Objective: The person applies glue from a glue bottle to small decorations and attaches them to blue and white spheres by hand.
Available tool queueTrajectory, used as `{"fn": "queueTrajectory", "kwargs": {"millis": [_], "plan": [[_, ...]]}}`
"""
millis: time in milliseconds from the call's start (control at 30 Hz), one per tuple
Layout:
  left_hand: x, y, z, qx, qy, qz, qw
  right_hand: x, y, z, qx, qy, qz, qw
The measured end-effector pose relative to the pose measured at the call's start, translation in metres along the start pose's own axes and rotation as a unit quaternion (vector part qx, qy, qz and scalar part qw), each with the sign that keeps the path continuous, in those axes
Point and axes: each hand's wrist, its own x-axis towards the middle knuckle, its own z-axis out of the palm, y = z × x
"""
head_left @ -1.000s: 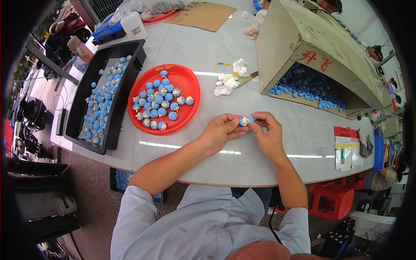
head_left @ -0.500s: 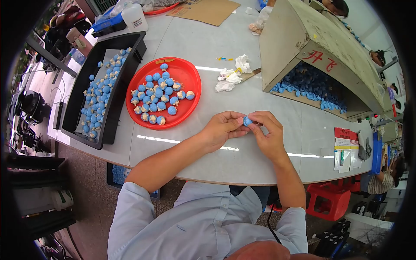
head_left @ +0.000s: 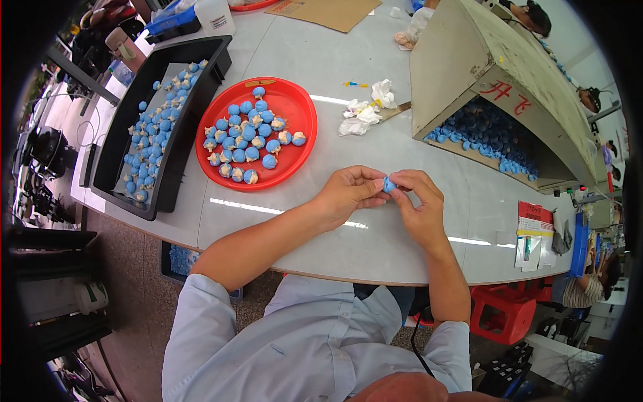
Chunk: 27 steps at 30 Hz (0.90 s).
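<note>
Between the fingertips of both hands is a small blue piece (head_left: 388, 185), rounded, its details mostly covered by fingers. My left hand (head_left: 349, 196) pinches it from the left, thumb and forefinger together. My right hand (head_left: 422, 204) grips it from the right with thumb and fingers. Both are held over the table's front part. To the left of my hands lies a round red tray (head_left: 289, 167) bearing several small blue-and-cream ball figures (head_left: 251, 154). Farther left, a long black tray (head_left: 175, 151) holds many more of the same on a pale sheet.
On the right stands a beige box-like housing (head_left: 455, 87) with many blue pieces (head_left: 482, 137) in its opening. Crumpled white tissues (head_left: 362, 117) lie beside it. A red-and-white packet (head_left: 534, 224) rests at the right. Behind are cardboard (head_left: 328, 12) and a white bottle (head_left: 215, 19).
The whole view has shifted slightly, so the trays sit a little higher. Both hands keep hold of the blue piece, with only small finger movement.
</note>
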Motion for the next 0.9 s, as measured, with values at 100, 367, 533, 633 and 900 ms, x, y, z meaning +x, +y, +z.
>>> {"fn": "queueTrajectory", "kwargs": {"millis": [100, 367, 533, 633, 900], "plan": [[0.0003, -0.0020, -0.0006, 0.003, 0.002, 0.008, 1.000, 0.0010, -0.0023, -0.0002, 0.005, -0.004, 0.007, 1.000], [-0.0004, 0.0015, 0.0002, -0.012, 0.001, -0.015, 1.000, 0.0003, -0.0020, -0.0003, 0.012, -0.003, 0.002, 1.000], [0.0001, -0.0022, -0.0002, -0.006, 0.004, 0.011, 1.000, 0.0002, 0.0004, 0.0002, 0.015, -0.009, 0.012, 1.000], [0.0008, -0.0026, -0.0013, -0.005, 0.003, 0.016, 1.000, 0.0011, -0.0008, 0.0004, 0.011, -0.009, 0.019, 1.000], [0.0003, -0.0035, -0.0016, 0.003, -0.009, 0.013, 1.000, -0.0004, 0.0011, -0.0022, -0.004, -0.019, -0.004, 1.000]]}}
